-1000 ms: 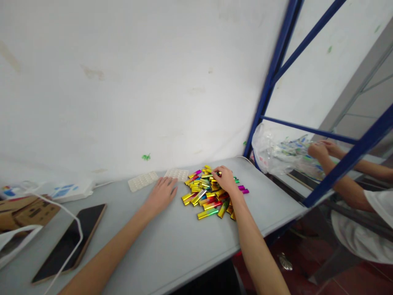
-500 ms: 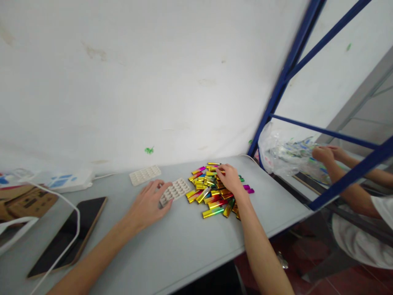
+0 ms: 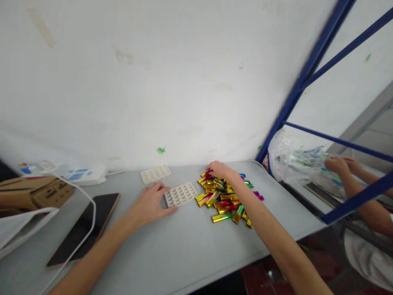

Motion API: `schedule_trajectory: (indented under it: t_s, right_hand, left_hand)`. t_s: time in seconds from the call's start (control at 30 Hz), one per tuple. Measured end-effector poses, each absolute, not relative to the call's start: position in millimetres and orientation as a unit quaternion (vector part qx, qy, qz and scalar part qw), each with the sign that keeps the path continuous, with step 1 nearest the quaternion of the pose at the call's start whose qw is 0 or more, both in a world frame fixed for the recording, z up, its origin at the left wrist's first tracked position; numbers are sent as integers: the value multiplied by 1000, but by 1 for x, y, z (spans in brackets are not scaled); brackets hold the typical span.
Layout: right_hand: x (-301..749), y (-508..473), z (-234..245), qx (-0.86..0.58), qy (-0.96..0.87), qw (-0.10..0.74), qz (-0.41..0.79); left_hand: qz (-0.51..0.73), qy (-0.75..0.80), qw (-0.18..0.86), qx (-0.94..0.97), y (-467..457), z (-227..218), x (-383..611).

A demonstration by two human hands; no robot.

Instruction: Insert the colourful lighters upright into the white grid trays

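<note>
Our left hand point(image 3: 150, 203) lies open, fingertips on the dimpled tray point(image 3: 181, 193) on the worktop point(image 3: 184, 254), probably light, stiff and best taken by its edges, while our right hand point(image 3: 219, 170) curls onto the slick-looking foil sticks point(image 3: 225, 200) beside it, whether gripping one we cannot tell.

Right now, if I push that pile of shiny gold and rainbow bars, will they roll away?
Probably not: the shiny gold and rainbow bars look flat-sided, so they would likely slide on the smooth grey table, not roll. Their glossy skins look slippery, and the loosely heaped pile would probably scatter.
</note>
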State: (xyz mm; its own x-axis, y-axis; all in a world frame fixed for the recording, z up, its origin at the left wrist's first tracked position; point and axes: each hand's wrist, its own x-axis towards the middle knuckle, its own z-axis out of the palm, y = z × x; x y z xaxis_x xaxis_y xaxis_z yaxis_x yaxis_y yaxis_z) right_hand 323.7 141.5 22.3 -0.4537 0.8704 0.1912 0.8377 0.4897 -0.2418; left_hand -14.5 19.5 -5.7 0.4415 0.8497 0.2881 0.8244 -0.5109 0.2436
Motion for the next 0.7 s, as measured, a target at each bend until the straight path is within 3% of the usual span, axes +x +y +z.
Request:
schedule_trajectory:
  t_s: [0.3,0.53,0.7]
  right_hand:
    - [331,119,32,-494,-851,159,78]
    - [333,77,62,-464,-731,458,202]
    - [297,62,69,-412,-640,573,304]
  left_hand:
    - [185,468,74,861,14,-2,-9]
    - [190,463,82,862,7,-6,3]
    - [204,459,104,858,8,-9,5]
